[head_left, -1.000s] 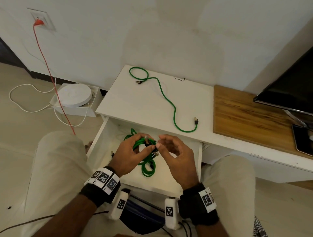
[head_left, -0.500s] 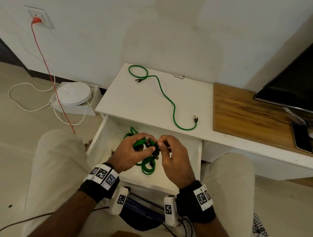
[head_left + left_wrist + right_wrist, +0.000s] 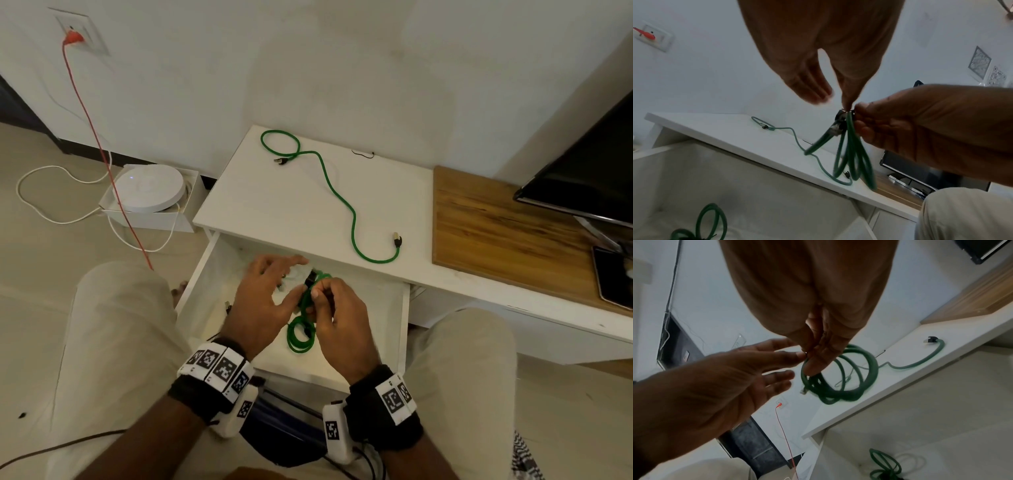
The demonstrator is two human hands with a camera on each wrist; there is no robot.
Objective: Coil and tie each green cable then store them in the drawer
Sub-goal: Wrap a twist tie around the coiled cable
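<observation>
With the right hand (image 3: 337, 317) pinching the coiled green network cable (image 3: 301, 329) at its black tie above the open white drawer (image 3: 394, 308) and the left hand (image 3: 263, 301) spread, holding nothing, tying appears finished; next, lower the coil into the drawer.

drawer (image 3: 406, 329) front hidden behind wrists; stored coil (image 3: 711, 220) cut by frame edge; held coil (image 3: 851, 159) motion-blurred.
</observation>
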